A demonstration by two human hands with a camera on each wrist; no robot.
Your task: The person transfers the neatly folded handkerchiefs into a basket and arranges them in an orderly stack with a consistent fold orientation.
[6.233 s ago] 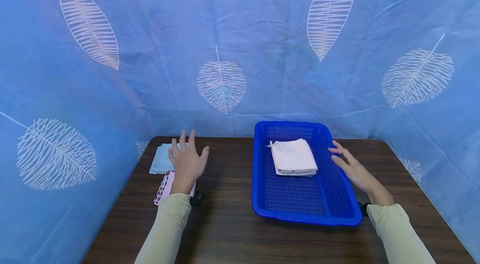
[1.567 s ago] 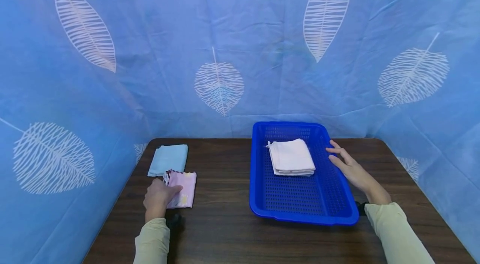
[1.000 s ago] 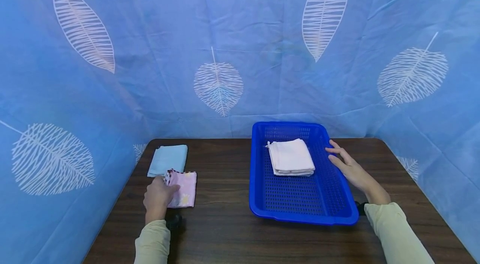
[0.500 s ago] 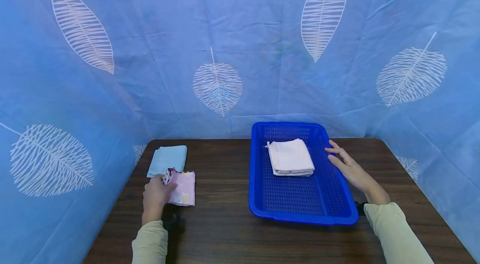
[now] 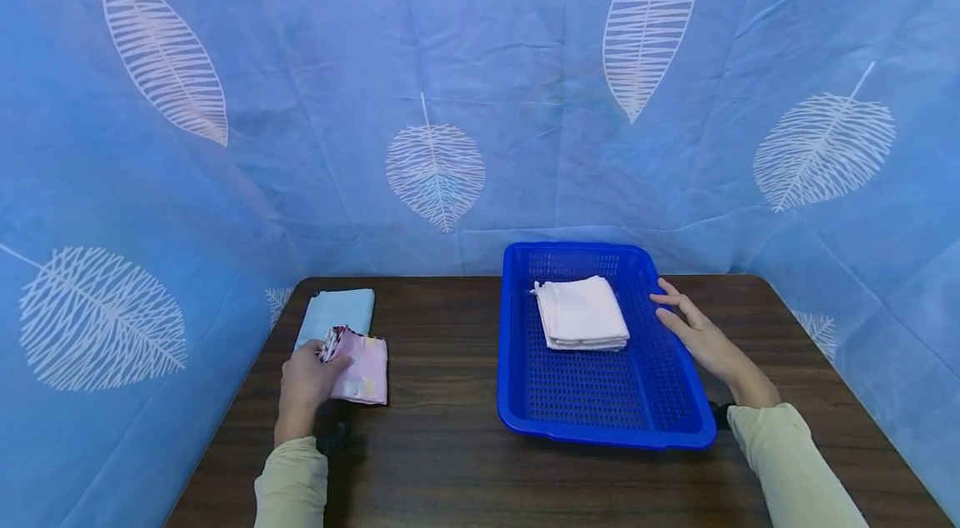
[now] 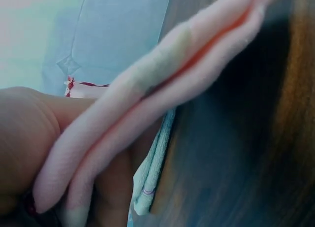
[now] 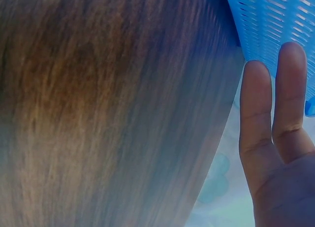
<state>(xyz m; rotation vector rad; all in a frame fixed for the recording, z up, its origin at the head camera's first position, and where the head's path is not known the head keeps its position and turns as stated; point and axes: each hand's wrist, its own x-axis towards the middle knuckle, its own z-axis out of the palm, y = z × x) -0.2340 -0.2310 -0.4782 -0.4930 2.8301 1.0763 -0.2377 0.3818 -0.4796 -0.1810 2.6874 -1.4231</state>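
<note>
Left hand [image 5: 303, 385] pinches the folded pink cloth [image 5: 358, 357] by its near-left corner, that edge raised off the table [image 5: 450, 470] near the left edge. Light-blue cloth [image 5: 337, 313] lies just behind, at the far-left corner. Right hand [image 5: 701, 338], fingers straight, rests on the basket [image 5: 600, 403] rim. One white cloth [image 5: 583, 313] already sits inside; two remain outside.
</note>
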